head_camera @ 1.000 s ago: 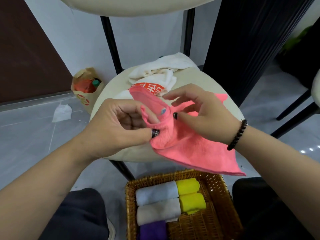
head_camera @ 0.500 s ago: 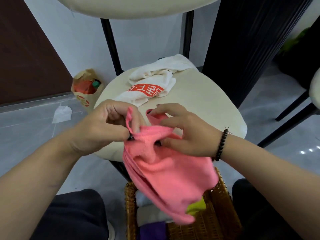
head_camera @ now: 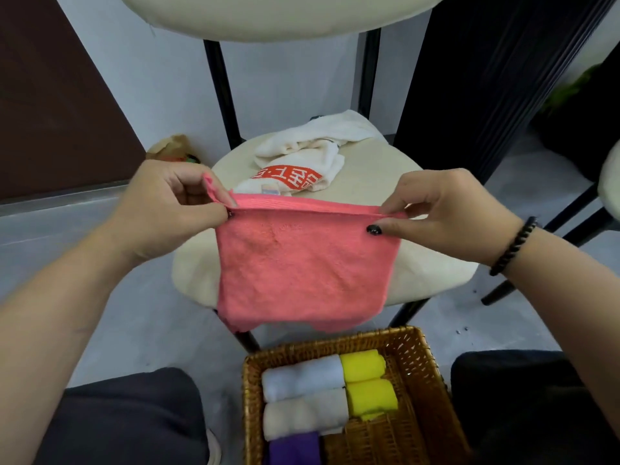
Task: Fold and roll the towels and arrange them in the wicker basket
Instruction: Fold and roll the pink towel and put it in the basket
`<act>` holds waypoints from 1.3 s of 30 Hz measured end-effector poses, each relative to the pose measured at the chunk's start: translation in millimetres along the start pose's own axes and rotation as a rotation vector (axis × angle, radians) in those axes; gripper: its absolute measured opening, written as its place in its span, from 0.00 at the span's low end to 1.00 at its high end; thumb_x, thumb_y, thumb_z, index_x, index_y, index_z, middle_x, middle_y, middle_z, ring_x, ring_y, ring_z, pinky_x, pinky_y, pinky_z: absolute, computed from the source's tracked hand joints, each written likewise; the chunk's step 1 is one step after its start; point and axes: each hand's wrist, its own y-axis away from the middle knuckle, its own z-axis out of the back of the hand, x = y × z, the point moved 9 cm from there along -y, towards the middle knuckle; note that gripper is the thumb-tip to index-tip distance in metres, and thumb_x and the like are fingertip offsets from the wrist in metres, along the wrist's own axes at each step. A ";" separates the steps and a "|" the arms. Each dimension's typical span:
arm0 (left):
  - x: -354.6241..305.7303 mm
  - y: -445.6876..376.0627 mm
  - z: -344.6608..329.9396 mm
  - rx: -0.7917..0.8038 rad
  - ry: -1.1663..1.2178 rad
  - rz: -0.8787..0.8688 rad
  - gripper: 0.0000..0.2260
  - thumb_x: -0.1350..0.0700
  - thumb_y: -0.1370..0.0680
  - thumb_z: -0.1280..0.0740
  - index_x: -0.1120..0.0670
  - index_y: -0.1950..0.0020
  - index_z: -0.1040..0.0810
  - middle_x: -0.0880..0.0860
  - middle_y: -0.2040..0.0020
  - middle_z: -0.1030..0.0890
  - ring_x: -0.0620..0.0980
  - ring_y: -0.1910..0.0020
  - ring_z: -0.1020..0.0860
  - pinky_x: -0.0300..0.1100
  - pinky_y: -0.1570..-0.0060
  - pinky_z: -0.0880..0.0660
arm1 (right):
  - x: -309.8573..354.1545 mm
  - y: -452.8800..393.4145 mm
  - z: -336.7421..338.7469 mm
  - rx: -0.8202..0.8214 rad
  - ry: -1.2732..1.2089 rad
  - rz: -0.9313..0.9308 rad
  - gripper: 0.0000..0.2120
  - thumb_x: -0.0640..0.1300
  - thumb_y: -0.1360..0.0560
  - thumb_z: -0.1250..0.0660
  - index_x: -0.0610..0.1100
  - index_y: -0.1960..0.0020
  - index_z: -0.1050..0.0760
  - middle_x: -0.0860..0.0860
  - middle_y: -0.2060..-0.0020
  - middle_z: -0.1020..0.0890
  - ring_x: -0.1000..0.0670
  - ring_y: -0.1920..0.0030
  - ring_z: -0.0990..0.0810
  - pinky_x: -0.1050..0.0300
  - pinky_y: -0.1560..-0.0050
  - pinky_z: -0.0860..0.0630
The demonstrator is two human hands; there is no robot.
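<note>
While pinched at its top corners by the left hand (head_camera: pixel 167 209) and right hand (head_camera: pixel 446 213), the pink towel (head_camera: pixel 302 263) hangs limp; light, soft cloth is judged best gripped at corners.

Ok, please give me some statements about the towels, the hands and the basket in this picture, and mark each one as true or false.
1. Both hands hold the pink towel by its top edge, the left hand at one corner and the right hand at the other. True.
2. The pink towel is already rolled up. False: it hangs open and flat between the hands.
3. The wicker basket holds two yellow rolled towels. True.
4. The basket stands on the chair seat. False: it stands low down, in front of the chair.
5. A white towel with red print lies on the chair seat. True.
6. The purple towel lies on the chair. False: it is in the basket.
</note>
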 end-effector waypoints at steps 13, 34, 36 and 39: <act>-4.4 2.1 -39.2 0.105 0.140 0.139 0.09 0.59 0.33 0.30 0.59 0.54 0.19 0.49 0.62 0.14 0.44 0.63 0.16 0.34 0.62 0.21 | -38.3 27.0 32.8 0.105 -0.210 -0.502 0.17 0.54 0.47 0.22 0.42 0.65 0.16 0.47 0.64 0.15 0.46 0.54 0.16 0.47 0.44 0.21; 61.5 -60.8 -121.6 0.024 0.010 0.248 0.13 0.59 0.28 0.26 0.47 0.52 0.26 0.51 0.46 0.19 0.45 0.53 0.17 0.41 0.48 0.22 | -150.4 10.8 22.9 -0.323 0.047 -0.792 0.06 0.35 0.30 0.31 0.45 0.58 0.21 0.47 0.60 0.16 0.49 0.59 0.16 0.54 0.55 0.19; 53.5 -55.3 -118.2 0.047 -0.032 0.203 0.14 0.59 0.28 0.26 0.46 0.51 0.27 0.49 0.46 0.20 0.44 0.52 0.18 0.40 0.46 0.23 | -143.0 8.3 17.6 -0.269 0.239 -0.750 0.11 0.38 0.29 0.33 0.45 0.47 0.22 0.48 0.46 0.20 0.46 0.49 0.20 0.57 0.51 0.25; 41.5 -39.4 -107.4 -0.017 -0.080 0.208 0.11 0.63 0.27 0.29 0.48 0.56 0.26 0.45 0.59 0.18 0.50 0.59 0.16 0.45 0.55 0.20 | -113.5 2.1 -0.1 -0.156 0.422 -0.577 0.20 0.41 0.27 0.34 0.48 0.36 0.30 0.49 0.33 0.33 0.45 0.53 0.22 0.54 0.52 0.26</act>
